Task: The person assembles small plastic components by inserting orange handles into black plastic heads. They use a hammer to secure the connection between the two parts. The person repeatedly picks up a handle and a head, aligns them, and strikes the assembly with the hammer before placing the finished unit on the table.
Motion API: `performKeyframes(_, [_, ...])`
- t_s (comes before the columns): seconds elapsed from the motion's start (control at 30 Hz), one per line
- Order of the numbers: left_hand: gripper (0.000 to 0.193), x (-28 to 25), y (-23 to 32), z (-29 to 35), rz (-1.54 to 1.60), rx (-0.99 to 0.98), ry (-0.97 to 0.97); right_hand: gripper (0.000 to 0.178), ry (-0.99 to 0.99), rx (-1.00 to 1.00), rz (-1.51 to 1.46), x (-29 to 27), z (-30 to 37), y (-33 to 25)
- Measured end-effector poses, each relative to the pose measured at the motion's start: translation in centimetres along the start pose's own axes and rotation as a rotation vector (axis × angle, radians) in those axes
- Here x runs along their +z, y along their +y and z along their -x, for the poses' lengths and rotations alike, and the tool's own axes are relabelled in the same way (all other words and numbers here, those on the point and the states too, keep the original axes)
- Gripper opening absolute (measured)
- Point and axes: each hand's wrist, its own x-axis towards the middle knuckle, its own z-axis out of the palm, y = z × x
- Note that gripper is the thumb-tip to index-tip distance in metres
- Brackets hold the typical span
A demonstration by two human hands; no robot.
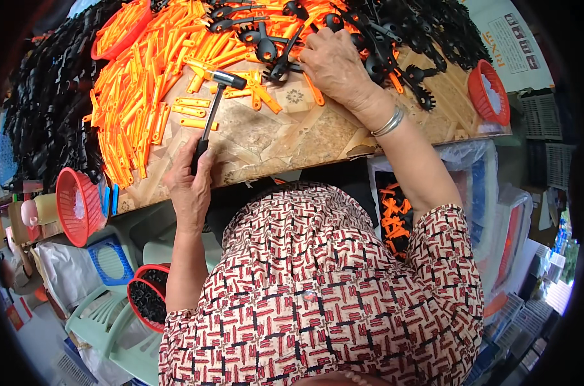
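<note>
My left hand (190,170) is closed around the black grip of a small hammer (213,114) at the table's near edge. The hammer's metal shaft points up and away, its head over loose orange plastic handles (192,110). My right hand (340,67) reaches into a heap of black plastic kitchen utensils (266,48), some fitted with orange handles. Its fingers are bent, with the tips partly hidden, so what they grip cannot be made out. Just below that hand an orange handle (314,90) sticks out.
A large pile of orange handles (134,96) covers the table's left, beside black parts (51,96). Red baskets stand at the left edge (76,206) and right edge (488,93). Below are a green plastic chair (99,315), a bowl of black pieces (147,299) and a box with black-and-orange pieces (395,215).
</note>
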Motion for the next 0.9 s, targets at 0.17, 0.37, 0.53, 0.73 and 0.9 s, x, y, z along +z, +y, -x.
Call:
performKeyframes(0.17, [0.035, -1.0, 1.1, -0.6, 0.155, -0.15, -0.037, 0.02, 0.046, -0.062, -0.045, -0.5, 0.1, 0.1])
performKeyframes(0.37, [0.02, -2.8, 0.7, -1.9, 0.001, -0.143, 0.032, 0.011, 0.15, -0.02, 0.042, -1.5, -2.1, -0.1])
performKeyframes(0.53, [0.016, -0.8, 2.9, -3.0, -0.017, -0.167, -0.087, 0.021, -0.164, 0.539, -0.889, -2.8, -2.1, 1.9])
performKeyframes(0.73, [0.027, 4.0, 3.5, -7.7, -0.353, 0.41, -0.219, 0.022, -0.307, 0.976, -1.637, -4.9, 3.8, 0.6])
performKeyframes(0.9, [0.028, 6.4, 2.3, -11.2, -0.491, 0.606, -0.31, 0.022, -0.372, 1.085, -1.746, -7.6, 11.2, -2.5])
